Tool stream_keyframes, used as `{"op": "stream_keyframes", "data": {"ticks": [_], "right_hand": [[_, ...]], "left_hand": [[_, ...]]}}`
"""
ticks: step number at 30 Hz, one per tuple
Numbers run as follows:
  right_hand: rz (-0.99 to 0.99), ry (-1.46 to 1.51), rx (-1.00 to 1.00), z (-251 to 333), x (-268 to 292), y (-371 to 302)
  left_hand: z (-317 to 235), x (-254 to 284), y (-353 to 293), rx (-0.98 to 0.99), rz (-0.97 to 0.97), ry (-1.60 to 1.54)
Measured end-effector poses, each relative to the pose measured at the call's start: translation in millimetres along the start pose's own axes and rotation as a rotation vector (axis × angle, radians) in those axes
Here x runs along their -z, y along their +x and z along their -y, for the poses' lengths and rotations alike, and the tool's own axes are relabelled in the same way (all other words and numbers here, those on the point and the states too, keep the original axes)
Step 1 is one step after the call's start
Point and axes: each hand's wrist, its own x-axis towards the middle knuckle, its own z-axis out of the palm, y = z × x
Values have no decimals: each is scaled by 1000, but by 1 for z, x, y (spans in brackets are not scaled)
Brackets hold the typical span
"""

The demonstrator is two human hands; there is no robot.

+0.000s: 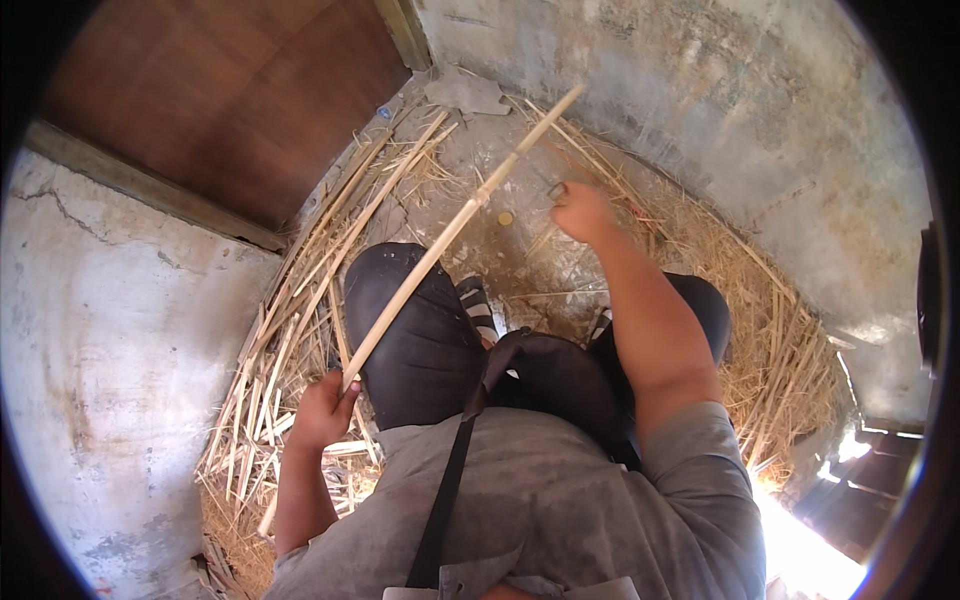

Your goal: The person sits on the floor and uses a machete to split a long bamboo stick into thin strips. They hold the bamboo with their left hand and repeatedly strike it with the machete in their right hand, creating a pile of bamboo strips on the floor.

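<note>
A long pale bamboo pole (pixel 430 258) with raised joints slants from lower left to upper right, passing over my left knee. Its near end is in my left hand (pixel 325 408), whose fingers are closed round it. The far end rises toward the wall, with nothing holding it. To the right of the pole and apart from it, my right hand (pixel 583 212) is closed in a fist. A small dark, curved bit shows at its fingers, too small to name.
Split bamboo strips (pixel 290 330) and shavings lie along the left. More shavings (pixel 775 370) are heaped at right against the stained wall (pixel 720 90). A brown door panel (pixel 220 100) stands at far left. A small yellow disc (pixel 505 218) lies on the floor between my knees.
</note>
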Motion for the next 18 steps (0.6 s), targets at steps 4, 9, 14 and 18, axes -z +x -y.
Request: {"op": "stream_keyframes", "data": {"ticks": [4,9,14,18], "right_hand": [[-4,-56,87,9,3,-8],[202,-186,379,91,15,-43],[110,-44,203,46,7,-21],[-87,14,-39,5,2,-6]], "left_hand": [[-2,5,3,34,29,49],[0,-2,-3,20,0,-4],[12,-4,-17,-4,-22,-23],[16,-2,-20,-26,-52,-24]]}}
